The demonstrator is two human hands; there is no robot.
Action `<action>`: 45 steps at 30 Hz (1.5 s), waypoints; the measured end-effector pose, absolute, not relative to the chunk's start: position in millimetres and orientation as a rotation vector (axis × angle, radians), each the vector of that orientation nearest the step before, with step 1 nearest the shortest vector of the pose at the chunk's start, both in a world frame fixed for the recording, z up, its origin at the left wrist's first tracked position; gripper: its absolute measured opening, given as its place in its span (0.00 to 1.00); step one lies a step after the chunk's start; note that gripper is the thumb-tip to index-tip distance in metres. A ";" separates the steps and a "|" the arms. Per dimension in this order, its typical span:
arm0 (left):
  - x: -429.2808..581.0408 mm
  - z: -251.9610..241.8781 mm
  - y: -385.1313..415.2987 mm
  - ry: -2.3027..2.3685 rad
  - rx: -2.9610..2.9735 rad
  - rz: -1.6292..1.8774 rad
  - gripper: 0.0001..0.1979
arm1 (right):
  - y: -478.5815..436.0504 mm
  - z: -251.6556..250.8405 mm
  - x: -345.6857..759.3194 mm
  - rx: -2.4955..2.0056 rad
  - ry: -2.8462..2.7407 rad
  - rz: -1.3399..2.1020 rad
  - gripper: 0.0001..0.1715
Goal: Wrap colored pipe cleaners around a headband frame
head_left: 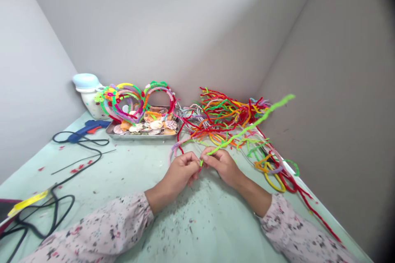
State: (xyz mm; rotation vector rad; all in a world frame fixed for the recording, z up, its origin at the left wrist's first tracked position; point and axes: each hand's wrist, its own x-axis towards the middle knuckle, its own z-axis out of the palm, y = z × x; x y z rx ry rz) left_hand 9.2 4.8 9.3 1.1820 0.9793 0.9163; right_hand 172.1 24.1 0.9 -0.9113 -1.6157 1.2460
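My left hand (185,167) is closed in a pinch at the middle of the table, on what looks like a thin headband (173,149) partly wrapped in pink and purple fuzzy stem; the fingers hide much of it. Close beside it, my right hand (221,165) pinches a bright green pipe cleaner (253,125). Its long free end slants up to the right, while the short end bends down between my fingertips, by the headband. The exact contact there is hidden.
Behind my hands lies a heap of coloured pipe cleaners (234,111), trailing down the right edge. A metal tray (142,136) holds shells and finished headbands (123,100). Leftward are a blue glue gun (82,131), its black cord (98,156) and a white bottle (92,100). Walls enclose the table.
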 end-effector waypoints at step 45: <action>4.9 5.4 2.2 1.040 1.474 0.972 0.07 | 22.1 1.0 168.7 -0.956 -1.585 1.150 0.08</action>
